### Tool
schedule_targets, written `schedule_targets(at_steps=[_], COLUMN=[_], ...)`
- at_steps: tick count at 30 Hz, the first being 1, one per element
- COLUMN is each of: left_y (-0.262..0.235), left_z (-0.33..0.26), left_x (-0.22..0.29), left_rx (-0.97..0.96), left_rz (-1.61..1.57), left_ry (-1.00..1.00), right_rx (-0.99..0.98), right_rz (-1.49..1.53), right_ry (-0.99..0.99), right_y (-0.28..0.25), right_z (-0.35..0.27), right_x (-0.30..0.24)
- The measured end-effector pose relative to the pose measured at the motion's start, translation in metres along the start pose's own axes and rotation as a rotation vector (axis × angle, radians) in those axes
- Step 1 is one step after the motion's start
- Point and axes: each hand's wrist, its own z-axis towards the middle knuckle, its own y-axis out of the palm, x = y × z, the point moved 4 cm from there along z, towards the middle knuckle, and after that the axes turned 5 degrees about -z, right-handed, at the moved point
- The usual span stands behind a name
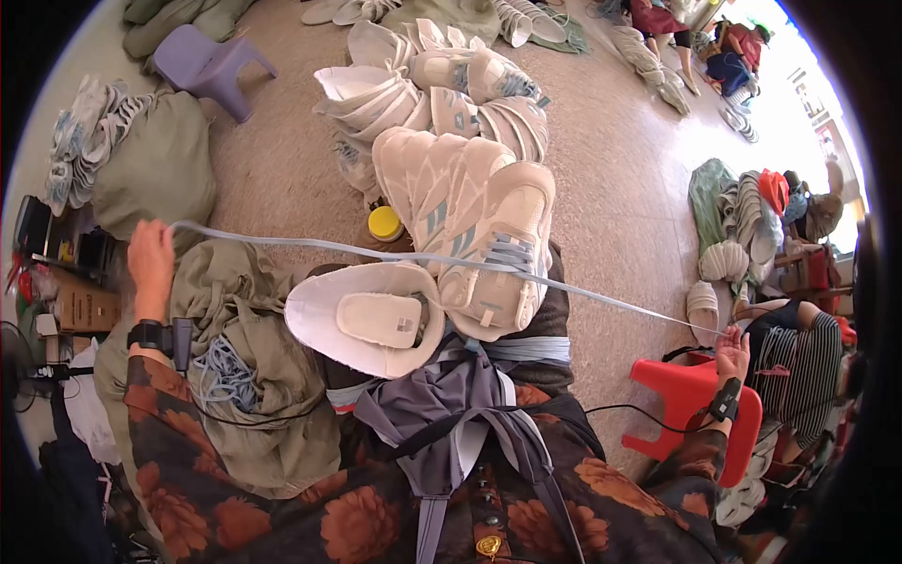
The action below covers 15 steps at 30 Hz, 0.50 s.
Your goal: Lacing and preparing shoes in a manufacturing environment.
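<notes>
A grey-blue shoelace stretches nearly taut across my lap, its middle threaded through the eyelets of a beige shoe upper. My left hand, far out at the left, is closed on one end of it. Out at the right, the fingers of my right hand pinch the other end. The laced upper rests on my knees, toe pointing away from me. Beside it lies another upper, its opening facing up with a white lining piece inside. More beige uppers lean in a row just beyond.
A tangle of blue laces lies on green cloth by my left thigh. A yellow-lidded jar stands behind the uppers. A red stool is under my right arm; a purple chair stands far left. People sit at the right.
</notes>
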Motion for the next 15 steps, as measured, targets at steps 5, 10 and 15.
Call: schedule_targets(at_steps=[5,10,15], left_y=[-0.004,-0.003,0.005], left_z=[-0.011,-0.081,-0.079], left_x=[0.18,0.336,0.376], left_rx=[-0.238,-0.806,-0.655], left_rz=[-1.04,-1.835,-2.014], left_ry=[-0.121,-0.317,-0.349], right_rx=[-0.345,-0.667,-1.273], right_rz=[-0.192,-0.491,-1.063], right_ry=[0.109,0.333,0.339], right_y=[0.01,0.213,0.328], right_z=[0.029,-0.143,-0.299], right_x=[-0.006,0.182,0.26])
